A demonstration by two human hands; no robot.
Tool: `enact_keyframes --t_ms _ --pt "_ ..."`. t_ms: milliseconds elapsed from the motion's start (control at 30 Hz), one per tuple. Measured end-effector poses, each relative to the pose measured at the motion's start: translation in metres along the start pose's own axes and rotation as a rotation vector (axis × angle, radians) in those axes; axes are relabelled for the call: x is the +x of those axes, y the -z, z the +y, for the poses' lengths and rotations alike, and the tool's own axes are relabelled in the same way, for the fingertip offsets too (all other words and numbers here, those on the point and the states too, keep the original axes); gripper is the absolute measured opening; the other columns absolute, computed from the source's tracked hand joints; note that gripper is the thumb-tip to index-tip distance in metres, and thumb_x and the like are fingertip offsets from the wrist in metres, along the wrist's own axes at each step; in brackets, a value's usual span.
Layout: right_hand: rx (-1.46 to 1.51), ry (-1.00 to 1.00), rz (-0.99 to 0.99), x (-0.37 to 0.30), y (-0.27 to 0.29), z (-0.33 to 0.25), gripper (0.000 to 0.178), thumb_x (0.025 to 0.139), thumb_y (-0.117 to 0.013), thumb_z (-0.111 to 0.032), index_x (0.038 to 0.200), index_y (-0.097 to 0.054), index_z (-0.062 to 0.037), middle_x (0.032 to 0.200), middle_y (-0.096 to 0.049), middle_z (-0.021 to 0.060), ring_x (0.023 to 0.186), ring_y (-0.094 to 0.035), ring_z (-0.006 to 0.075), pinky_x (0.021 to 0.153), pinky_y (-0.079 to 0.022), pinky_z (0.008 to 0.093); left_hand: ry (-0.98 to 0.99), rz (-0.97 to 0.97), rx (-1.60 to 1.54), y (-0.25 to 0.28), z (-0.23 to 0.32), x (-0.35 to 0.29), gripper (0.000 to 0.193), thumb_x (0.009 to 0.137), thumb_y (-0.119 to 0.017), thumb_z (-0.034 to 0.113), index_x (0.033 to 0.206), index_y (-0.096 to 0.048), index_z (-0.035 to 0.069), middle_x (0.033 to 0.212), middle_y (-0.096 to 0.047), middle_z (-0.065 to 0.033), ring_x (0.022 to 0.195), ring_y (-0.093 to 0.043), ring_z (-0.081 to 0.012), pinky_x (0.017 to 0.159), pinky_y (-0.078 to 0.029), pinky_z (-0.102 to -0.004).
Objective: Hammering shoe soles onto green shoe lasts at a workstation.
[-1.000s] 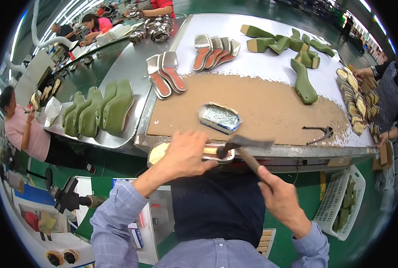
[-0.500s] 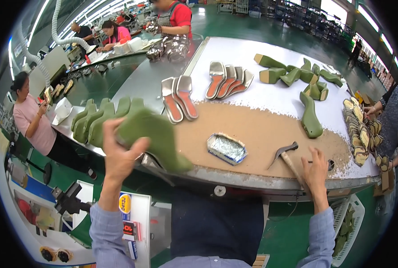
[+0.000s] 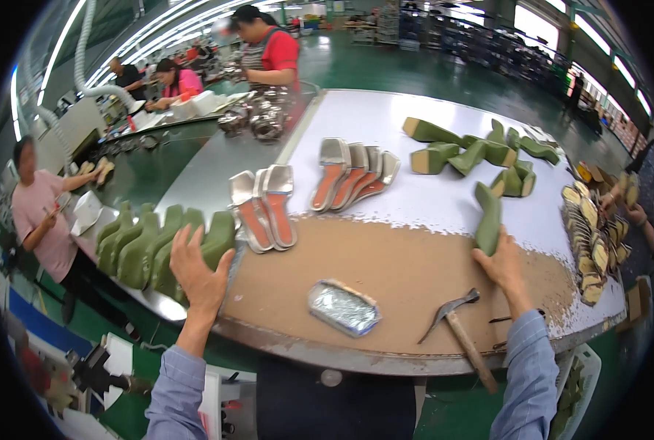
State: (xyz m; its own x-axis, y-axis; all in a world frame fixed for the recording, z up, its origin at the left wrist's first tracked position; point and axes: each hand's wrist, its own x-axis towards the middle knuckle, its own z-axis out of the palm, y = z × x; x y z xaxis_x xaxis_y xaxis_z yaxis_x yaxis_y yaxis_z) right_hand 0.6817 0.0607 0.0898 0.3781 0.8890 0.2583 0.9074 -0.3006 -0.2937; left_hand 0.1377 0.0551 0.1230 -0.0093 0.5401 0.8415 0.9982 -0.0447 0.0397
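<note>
My left hand (image 3: 201, 275) is at the near end of a row of green shoe lasts (image 3: 142, 253) on the left. Its fingers are spread and hold nothing, and it partly covers the nearest lasts. Across the table, my right hand (image 3: 504, 271) has its thumb and fingers around the near end of a single green shoe last (image 3: 489, 216), which lies on the table. A hammer (image 3: 459, 330) with a curved metal head and wooden handle rests to the left of my right forearm. A small tray (image 3: 345, 306) with a shiny lining sits between my hands.
Silvery insoles with orange-red centres (image 3: 267, 209) stand in groups mid-table. More green lasts (image 3: 481, 152) are piled at the far right, near a stack of shoe parts (image 3: 591, 235) by a person's hands. Co-workers stand or sit at the left. The table's front edge (image 3: 385, 363) curves before me.
My left hand has let go of a green last at the row on the left. My right hand has moved from beside the hammer handle forward to the single last. The view has shifted.
</note>
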Motion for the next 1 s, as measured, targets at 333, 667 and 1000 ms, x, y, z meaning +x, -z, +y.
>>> enact_keyframes --t_ms 333,667,1000 --pt "0.043 0.603 -0.477 0.003 0.045 -0.011 0.082 0.071 -0.076 -0.026 0.143 -0.037 -0.0157 0.132 -0.046 0.0176 0.122 -0.045 0.0361 0.105 -0.039 0.0429 0.248 -0.932 -0.524 -0.180 0.121 0.082 0.068 0.088 -0.061 0.044 0.136 -0.043 0.000 0.129 -0.052 -0.0272 0.121 -0.050 -0.0386 0.097 -0.042 -0.0462" --pt "0.233 0.123 -0.025 0.235 0.018 0.011 0.055 0.093 -0.053 -0.049 0.121 -0.061 -0.0014 0.111 -0.062 0.0126 0.105 -0.057 0.0210 0.093 -0.041 0.0297 -0.236 -0.563 -0.796 -0.256 0.237 0.163 0.060 0.086 -0.065 0.040 0.129 -0.052 0.000 0.131 -0.053 -0.0224 0.128 -0.044 -0.0363 0.107 -0.034 -0.0414" --pt "0.036 -0.052 0.320 0.381 0.041 0.057 0.063 0.085 -0.052 -0.064 0.125 -0.061 -0.0168 0.131 -0.051 0.0208 0.119 -0.052 0.0359 0.099 -0.040 0.0433 -0.418 -0.688 -0.675 -0.337 0.387 0.260 0.072 0.083 -0.061 0.055 0.130 -0.053 0.001 0.134 -0.050 -0.0218 0.132 -0.037 -0.0407 0.109 -0.030 -0.0464"
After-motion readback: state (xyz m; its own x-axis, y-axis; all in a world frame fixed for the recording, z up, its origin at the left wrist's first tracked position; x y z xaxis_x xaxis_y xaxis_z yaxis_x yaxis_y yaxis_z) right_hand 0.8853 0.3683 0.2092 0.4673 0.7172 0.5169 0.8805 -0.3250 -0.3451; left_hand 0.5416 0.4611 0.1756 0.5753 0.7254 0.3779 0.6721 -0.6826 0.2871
